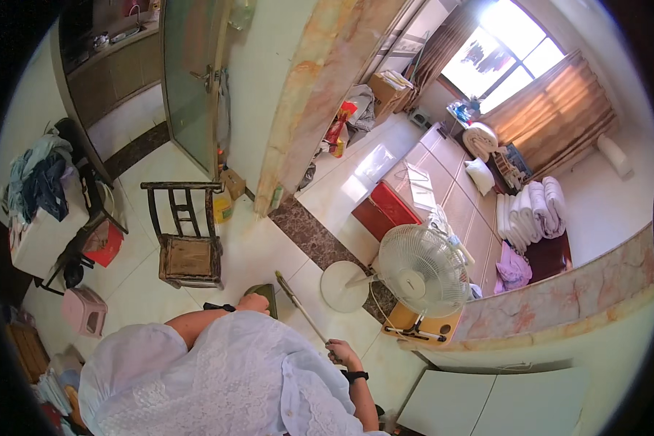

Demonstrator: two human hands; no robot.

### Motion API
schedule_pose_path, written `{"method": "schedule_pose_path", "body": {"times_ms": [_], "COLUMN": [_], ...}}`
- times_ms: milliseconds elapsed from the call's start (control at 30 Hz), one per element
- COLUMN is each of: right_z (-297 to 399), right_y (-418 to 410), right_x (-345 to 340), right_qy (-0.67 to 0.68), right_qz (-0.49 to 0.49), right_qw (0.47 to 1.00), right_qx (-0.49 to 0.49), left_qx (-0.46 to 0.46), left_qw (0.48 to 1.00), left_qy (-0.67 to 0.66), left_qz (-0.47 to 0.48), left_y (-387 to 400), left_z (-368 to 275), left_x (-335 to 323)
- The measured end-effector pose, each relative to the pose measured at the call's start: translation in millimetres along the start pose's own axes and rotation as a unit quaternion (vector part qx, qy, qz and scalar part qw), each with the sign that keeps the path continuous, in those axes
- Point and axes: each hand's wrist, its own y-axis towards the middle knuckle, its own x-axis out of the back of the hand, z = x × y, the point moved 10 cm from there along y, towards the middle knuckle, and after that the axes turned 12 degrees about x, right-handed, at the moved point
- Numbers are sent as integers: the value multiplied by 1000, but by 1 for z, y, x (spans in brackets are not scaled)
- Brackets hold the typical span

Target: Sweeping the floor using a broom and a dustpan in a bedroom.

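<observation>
My right hand (338, 351) is closed around the end of a long light-coloured handle of a broom (303, 310). The broom slants away over the tiled floor, its narrow greenish head (281, 280) pointing up and left. My left hand (253, 303) is by a green dustpan (268, 297), whose pan shows beside and beyond the fingers; its handle is hidden, and the grip cannot be made out clearly. The dustpan lies just left of the broom head, apart from it. Both wrists wear black bands.
An old wooden chair (189, 259) stands ahead on the left, with a pink plastic stool (85, 311) farther left. A white standing fan (422, 272) is at the right, its round base on the floor near a dark stone threshold (321, 234). White cabinets (490, 400) are at lower right.
</observation>
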Motion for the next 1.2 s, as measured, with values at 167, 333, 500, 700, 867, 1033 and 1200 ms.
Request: {"method": "schedule_pose_path", "body": {"times_ms": [167,333,500,700,867,1033,1200], "right_z": [-15,-20,4,-6,-15,11,3], "right_y": [19,24,31,26,29,9,12], "right_x": [-27,-35,-30,-38,-33,-44,-35], "right_qy": [-41,-64,-213,-83,-34,-436,-106], "right_qz": [83,134,107,153,138,115,62], "right_qw": [996,978,881,964,971,756,983], "right_qx": [15,147,409,200,195,475,134], "left_qx": [13,49,37,38,32,0,20], "left_qw": [1000,998,999,995,997,993,993], "left_qy": [-12,-22,-17,-60,-52,-84,-76], "left_qz": [-21,-25,-33,-65,-42,-83,-83], "left_y": [7,7,2,5,-3,5,-5], "left_z": [6,11,3,15,4,8,11], "left_x": [-5,-3,2,-4,10,4,7]}}
